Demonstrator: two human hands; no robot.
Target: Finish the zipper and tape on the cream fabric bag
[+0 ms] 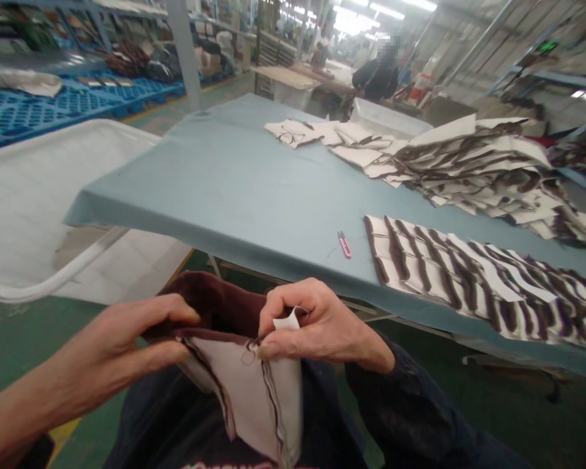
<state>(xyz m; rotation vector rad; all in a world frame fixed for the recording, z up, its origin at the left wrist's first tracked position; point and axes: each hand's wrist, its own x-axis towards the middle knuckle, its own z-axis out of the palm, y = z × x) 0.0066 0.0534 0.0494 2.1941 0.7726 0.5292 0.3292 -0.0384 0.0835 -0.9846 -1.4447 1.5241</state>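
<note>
Both hands hold one sewn fabric piece [254,387], cream on the side facing me with dark brown cloth along its top. My left hand [141,345] pinches its upper left edge between thumb and fingers. At the top of a seam, my right hand [312,322] is closed on the edge, near loose thread ends. A small white tag or scrap [288,320] shows between the right fingers. The lower part of the piece hangs over my dark clothing. On the table beyond lie pink thread snips [344,245], apart from both hands.
A blue-green covered table [215,176] stands ahead. Rows of brown and cream pieces [434,267] lie at its right, with a larger heap [469,163] behind. A white cart [78,273] stands left, near blue pallets [78,107]. A person [378,78] is in the background.
</note>
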